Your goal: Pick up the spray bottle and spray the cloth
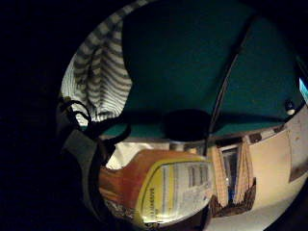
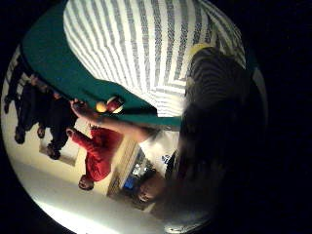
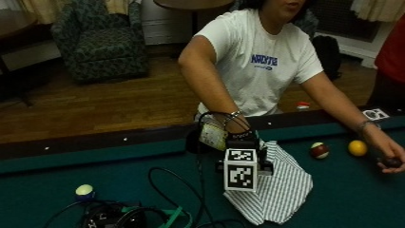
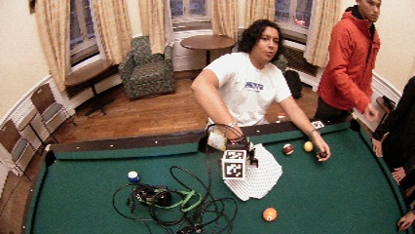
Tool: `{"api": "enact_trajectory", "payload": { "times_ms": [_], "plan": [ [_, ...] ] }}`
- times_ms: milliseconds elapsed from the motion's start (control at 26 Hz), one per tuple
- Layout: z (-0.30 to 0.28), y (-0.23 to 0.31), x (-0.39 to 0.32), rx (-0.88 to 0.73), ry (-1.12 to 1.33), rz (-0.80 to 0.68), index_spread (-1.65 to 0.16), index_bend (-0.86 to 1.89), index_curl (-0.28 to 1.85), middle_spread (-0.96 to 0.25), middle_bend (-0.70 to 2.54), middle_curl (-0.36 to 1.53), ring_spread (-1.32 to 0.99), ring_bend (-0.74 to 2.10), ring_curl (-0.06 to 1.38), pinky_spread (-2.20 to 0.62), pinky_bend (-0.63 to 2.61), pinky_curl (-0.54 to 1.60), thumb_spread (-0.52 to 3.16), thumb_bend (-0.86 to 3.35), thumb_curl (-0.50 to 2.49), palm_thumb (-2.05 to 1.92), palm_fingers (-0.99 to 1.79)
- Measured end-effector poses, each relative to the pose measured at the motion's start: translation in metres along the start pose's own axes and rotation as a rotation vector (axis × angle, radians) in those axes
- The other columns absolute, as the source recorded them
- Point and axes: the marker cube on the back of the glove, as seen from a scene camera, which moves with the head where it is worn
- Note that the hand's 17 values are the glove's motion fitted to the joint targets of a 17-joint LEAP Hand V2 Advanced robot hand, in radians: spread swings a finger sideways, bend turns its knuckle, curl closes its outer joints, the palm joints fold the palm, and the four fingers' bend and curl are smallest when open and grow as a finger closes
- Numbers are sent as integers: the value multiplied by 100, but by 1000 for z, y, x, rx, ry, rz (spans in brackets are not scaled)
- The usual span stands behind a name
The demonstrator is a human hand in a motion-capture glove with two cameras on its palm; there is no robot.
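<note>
The spray bottle [image 1: 163, 187] sits right up against the gloved right hand [image 3: 244, 138] – in the little-finger palm view its orange body and yellow-and-white label fill the space next to the palm, and in the outside view you can see the label poking out just left of the wrist, near the far rail of the pool table [image 3: 76, 166]. Honestly can't tell whether the fingers are wrapped round it or not, since the hand is mostly hidden from the outside camera.

Directly under and in front of the hand lies the striped cloth [image 3: 278, 187], grey-and-white, spread on the green felt and rumpled at the near end. The thumb-side palm view looks straight across those stripes.

To the right of the cloth – well apart from it – there's a maroon-and-white billiard ball [image 3: 319, 150] and a yellow ball [image 3: 357, 147] side by side, with the person's bare left hand [image 3: 387, 156] resting on the felt just past them.

Over on the left is a blue-and-white ball [image 3: 85, 191], and beside it a tangle of black cables [image 3: 126, 216]. An orange ball [image 4: 270, 214] lies at the near side of the table.
</note>
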Motion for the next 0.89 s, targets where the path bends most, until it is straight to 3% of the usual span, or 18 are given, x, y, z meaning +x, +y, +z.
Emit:
{"api": "enact_trajectory", "payload": {
  "times_ms": [231,385,886],
  "plan": [
    [2,-7,-4,-5,42,24,-25,47,62,-19,77,61,-21,81,53,-31,55,46,43,-2,84,93,139],
    [-10,11,-15,21,15,-48,-25,47,62,-19,77,61,-22,81,53,-31,55,46,43,-2,85,93,138],
    [-76,158,-71,292,-182,-704,-25,47,62,-19,77,61,-21,81,52,-31,55,46,44,-2,86,93,139]
  ]
}}
